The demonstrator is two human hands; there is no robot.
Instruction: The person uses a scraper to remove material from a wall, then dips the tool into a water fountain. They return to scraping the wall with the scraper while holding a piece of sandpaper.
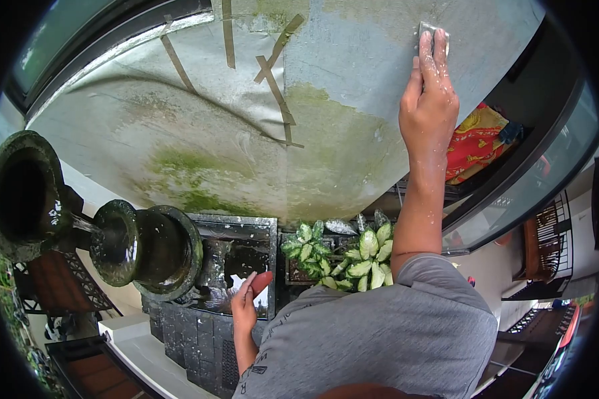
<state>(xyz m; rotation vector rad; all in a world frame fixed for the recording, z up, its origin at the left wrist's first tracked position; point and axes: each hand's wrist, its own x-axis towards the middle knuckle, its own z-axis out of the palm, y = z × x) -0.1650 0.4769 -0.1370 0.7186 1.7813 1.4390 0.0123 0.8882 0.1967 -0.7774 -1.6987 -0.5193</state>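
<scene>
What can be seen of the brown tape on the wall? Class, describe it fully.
The brown tape lies in narrow, straight-edged, matte strips on the stained wall, several over the silvery sheet. Some slant, two cross near the sheet's right side, and short pieces meet below them. The right hand and left hand are clear of it.

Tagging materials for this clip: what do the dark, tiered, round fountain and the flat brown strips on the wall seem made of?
The dark, tiered, round fountain looks like rough stone or concrete, its rims worn and greenish, partly shiny with wet. The flat brown strips seem matte adhesive tape, judging by their even width and crossing.
</scene>
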